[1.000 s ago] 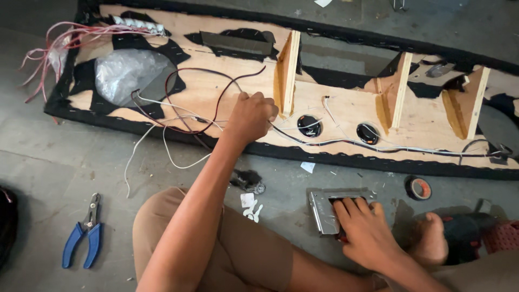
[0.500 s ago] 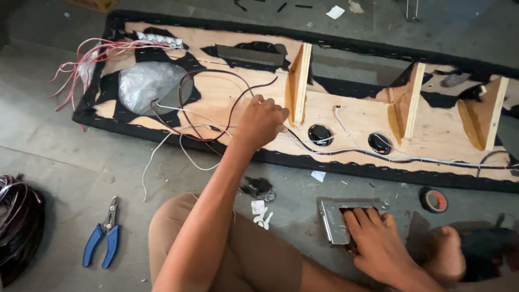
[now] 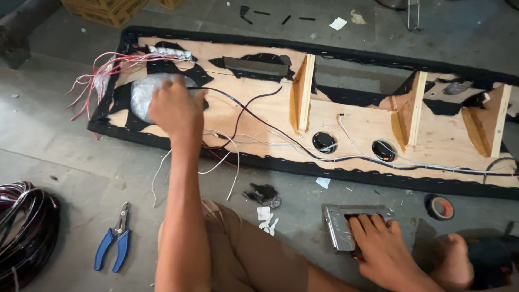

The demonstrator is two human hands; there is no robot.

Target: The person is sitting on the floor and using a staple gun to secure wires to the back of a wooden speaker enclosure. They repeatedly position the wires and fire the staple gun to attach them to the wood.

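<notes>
A long plywood panel point(image 3: 357, 121) with a black fabric edge lies on the concrete floor, with upright wooden ribs on it. My left hand point(image 3: 174, 108) is over the panel's left part, fingers closed on a black wire point(image 3: 254, 116) that runs right across the wood. Just behind the hand lies a plastic-wrapped round part point(image 3: 141, 89). My right hand point(image 3: 381, 246) rests on the floor, gripping the handle of a metal staple gun point(image 3: 340, 227). Red and white wires point(image 3: 102, 73) fan out at the panel's left end.
Blue-handled pliers point(image 3: 112, 246) lie on the floor at the left, beside a coil of dark cable point(image 3: 24, 232). A tape roll point(image 3: 439, 207) sits right of the staple gun. My bare foot point(image 3: 453, 260) and knee are in front. Cardboard boxes point(image 3: 105, 10) stand at the back left.
My left hand has moved left along the panel, from near the middle rib to the wrapped round part, drawing the black wire with it. The right hand stays on the staple gun.
</notes>
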